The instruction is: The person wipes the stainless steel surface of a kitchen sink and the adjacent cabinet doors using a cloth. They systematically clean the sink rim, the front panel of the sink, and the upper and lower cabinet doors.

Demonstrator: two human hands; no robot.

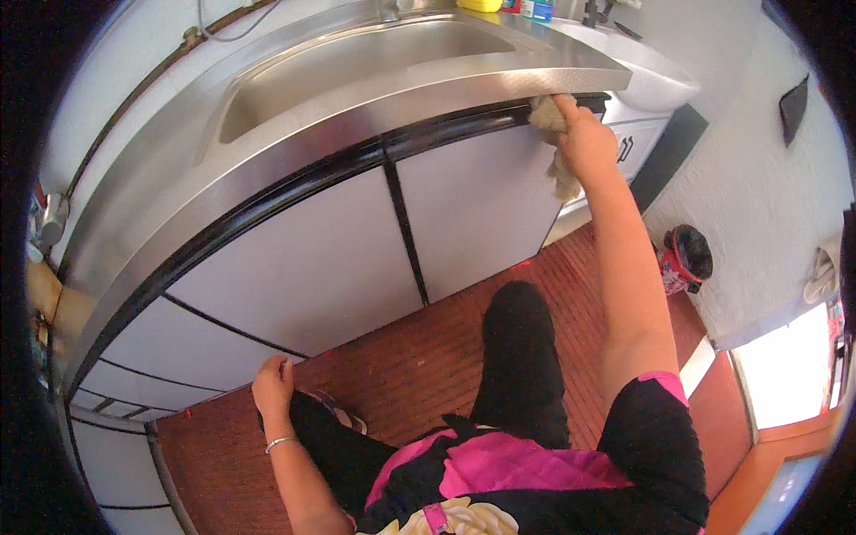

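Note:
My right hand presses a crumpled beige cloth against the black trim under the right end of a stainless steel counter edge. The cloth hangs below my fingers beside a pale cabinet door. Down at the left, my left hand rests by my bent knee with its fingers curled, in front of the lower cabinet panels; nothing shows in it. A thin bracelet is on that wrist.
A steel sink basin is set in the counter, with a yellow item behind it. Right of the counter stand a white washbasin and a lined red bin. Red-brown flooring lies below; an orange-framed door is at lower right.

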